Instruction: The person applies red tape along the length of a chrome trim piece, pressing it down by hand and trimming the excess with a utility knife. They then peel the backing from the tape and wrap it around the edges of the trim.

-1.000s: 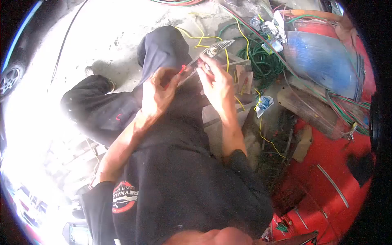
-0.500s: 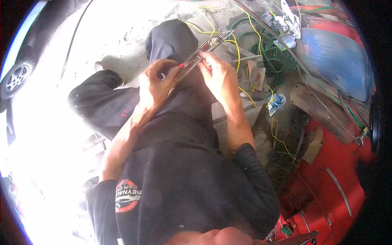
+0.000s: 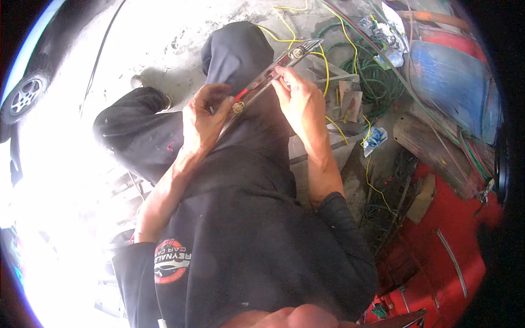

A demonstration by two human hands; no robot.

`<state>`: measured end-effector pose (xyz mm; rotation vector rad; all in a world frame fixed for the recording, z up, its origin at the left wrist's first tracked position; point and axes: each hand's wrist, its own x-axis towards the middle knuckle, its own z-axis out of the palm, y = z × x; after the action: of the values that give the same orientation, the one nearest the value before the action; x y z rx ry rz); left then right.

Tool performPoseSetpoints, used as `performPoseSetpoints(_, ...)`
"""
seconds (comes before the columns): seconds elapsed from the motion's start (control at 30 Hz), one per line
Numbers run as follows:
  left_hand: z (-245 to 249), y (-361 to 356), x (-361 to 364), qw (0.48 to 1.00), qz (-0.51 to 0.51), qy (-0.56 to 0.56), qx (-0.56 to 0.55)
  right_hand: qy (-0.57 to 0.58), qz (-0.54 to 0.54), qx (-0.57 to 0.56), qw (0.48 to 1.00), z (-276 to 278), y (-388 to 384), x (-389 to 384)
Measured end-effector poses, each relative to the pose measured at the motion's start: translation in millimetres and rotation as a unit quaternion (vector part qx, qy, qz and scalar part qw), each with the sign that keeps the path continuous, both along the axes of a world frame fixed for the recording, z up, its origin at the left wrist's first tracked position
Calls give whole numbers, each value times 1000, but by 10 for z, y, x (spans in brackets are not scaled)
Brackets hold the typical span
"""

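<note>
I sit with dark trousers drawn up, and both hands hold a long narrow clear lamp strip [image 3: 272,72] above my knee [image 3: 236,46]. My left hand [image 3: 203,119] grips its near end, where a round socket and a red wire show by the thumb. My right hand [image 3: 301,101] pinches the strip near its middle from the right side. A second round socket sits at the strip's far end, close to a yellow wire [image 3: 322,60].
Green wire coils [image 3: 377,82] and crumpled wrappers lie on the concrete floor to the right. A blue panel [image 3: 448,82] and red car body parts [image 3: 454,229] fill the right side. A car wheel [image 3: 24,97] shows at far left.
The strip and both hands have shifted slightly up and right in view. The near socket by my left thumb has come into sight.
</note>
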<state>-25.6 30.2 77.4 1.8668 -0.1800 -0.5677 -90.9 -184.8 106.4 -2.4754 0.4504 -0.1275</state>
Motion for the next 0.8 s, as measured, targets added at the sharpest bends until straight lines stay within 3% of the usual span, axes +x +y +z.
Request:
performPoseSetpoints(0.43,222,311,-76,994,6,53,94,37,-5,-6,999,48,12,25)
performPoseSetpoints(0.53,206,436,-144,993,29,96,60,38,-6,-16,999,90,29,39)
performPoseSetpoints(0.8,297,887,-320,988,50,98,110,50,10,-42,998,73,12,45)
